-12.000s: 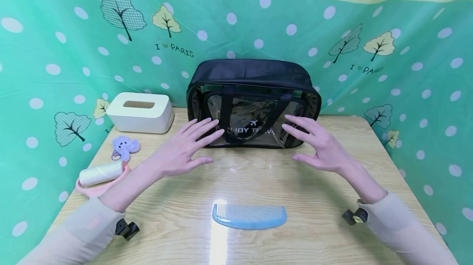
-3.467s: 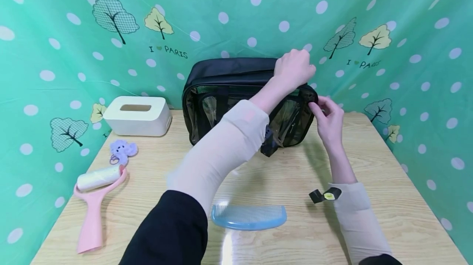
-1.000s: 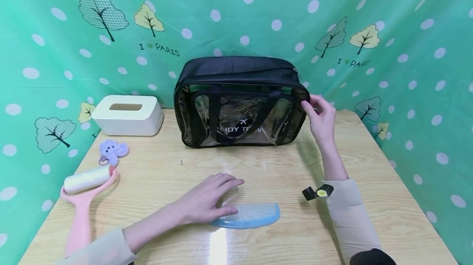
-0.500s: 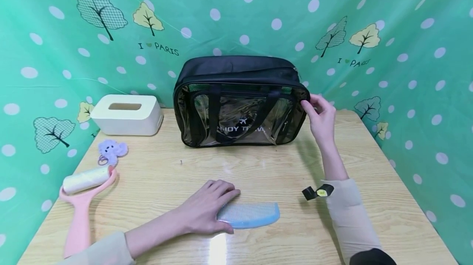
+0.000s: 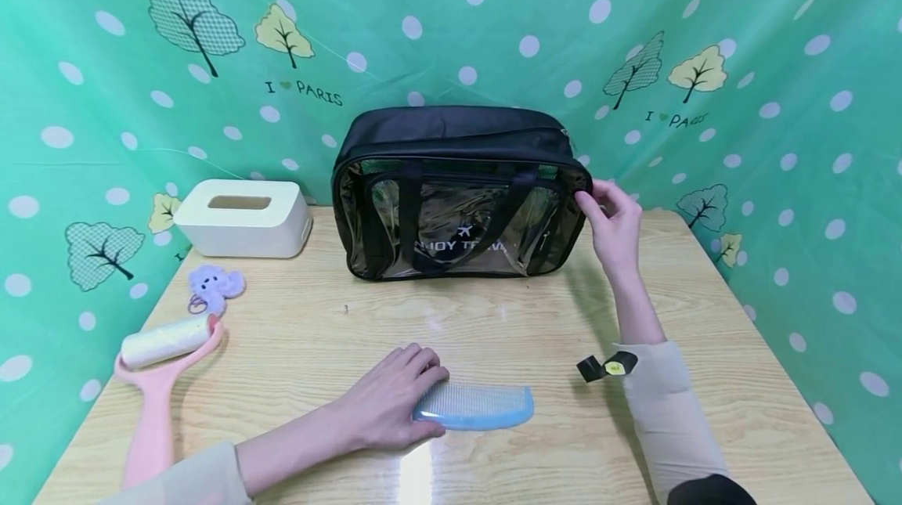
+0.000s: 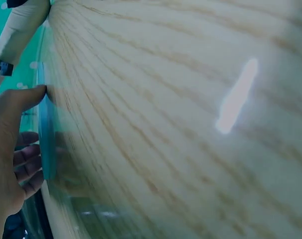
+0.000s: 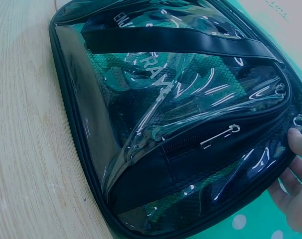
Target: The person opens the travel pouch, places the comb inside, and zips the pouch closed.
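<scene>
Blue comb (image 5: 486, 409) is pinched by left hand (image 5: 395, 402), black bag (image 5: 454, 133) by right hand (image 5: 615, 227).

On the worktop (image 5: 521, 325), a white tissue box (image 5: 239, 232) has a small purple plush figure (image 5: 214, 286) just in front of it, a pink-handled roller (image 5: 155, 395) further forward, and green, tree-printed, dotted cloth (image 5: 437, 43) hanging behind it.

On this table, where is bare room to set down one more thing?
Between the black bag and the blue comb the table is bare, save tiny specks. Another bare patch lies between the right sleeve and the table's right edge. Crowded: the left side, where the white box, purple plush and pink roller sit close together.
</scene>
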The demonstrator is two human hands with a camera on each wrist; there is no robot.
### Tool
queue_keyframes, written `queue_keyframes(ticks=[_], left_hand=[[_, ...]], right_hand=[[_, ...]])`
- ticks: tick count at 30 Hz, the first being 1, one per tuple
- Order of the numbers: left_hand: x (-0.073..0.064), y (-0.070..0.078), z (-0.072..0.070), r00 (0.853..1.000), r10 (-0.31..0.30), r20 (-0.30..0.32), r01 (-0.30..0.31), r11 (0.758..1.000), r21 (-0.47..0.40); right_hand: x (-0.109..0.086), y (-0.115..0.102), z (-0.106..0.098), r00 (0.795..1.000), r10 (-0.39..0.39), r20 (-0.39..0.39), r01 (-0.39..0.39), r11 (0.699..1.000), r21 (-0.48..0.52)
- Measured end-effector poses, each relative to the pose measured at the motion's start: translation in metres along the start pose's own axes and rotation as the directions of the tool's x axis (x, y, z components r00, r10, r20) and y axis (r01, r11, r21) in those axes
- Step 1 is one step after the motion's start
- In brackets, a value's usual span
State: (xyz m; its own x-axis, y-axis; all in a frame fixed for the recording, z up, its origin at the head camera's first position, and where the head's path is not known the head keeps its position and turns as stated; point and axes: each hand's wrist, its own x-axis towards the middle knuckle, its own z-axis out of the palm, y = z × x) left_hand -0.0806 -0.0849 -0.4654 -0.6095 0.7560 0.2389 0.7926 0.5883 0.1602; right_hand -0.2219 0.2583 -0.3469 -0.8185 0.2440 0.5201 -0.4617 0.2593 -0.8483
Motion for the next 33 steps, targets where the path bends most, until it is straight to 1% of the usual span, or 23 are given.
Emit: queue_keyframes(ticks=[4,7,13,17,22,25,30,33], left_hand=[[0.001,0.000,0.000,1.000,-0.004,-0.014,0.004,1.000,-0.014],[0.002,0.000,0.000,1.000,-0.016,-0.014,0.015,1.000,-0.027],[0.004,0.002,-0.003,0.998,-0.060,0.010,0.061,0.996,-0.063],[0.005,0.003,-0.005,0.997,-0.072,0.029,0.074,0.994,-0.080],[0.003,0.001,-0.006,0.997,-0.069,0.042,0.073,0.990,-0.117],[0.002,0.000,-0.006,0.997,-0.059,0.039,0.064,0.988,-0.137],[0.003,-0.001,-0.006,0.999,-0.046,0.026,0.049,0.988,-0.145],[0.005,-0.002,-0.007,0.999,-0.038,0.025,0.041,0.988,-0.150]], right_hand=[[0.000,0.000,0.000,1.000,-0.005,0.001,0.005,1.000,-0.003],[0.000,-0.001,0.000,1.000,-0.007,0.002,0.007,1.000,0.005],[-0.001,-0.001,0.000,1.000,-0.002,0.000,0.002,1.000,0.015],[0.000,0.000,0.000,1.000,0.001,0.000,-0.001,1.000,0.019],[-0.001,-0.001,0.001,1.000,0.001,0.000,-0.001,1.000,0.026],[-0.002,-0.002,0.002,1.000,0.000,0.004,0.000,1.000,0.016],[-0.002,0.000,0.000,1.000,0.008,0.004,-0.008,1.000,-0.003],[0.001,0.008,-0.003,1.000,0.026,0.000,-0.026,1.000,-0.015]])
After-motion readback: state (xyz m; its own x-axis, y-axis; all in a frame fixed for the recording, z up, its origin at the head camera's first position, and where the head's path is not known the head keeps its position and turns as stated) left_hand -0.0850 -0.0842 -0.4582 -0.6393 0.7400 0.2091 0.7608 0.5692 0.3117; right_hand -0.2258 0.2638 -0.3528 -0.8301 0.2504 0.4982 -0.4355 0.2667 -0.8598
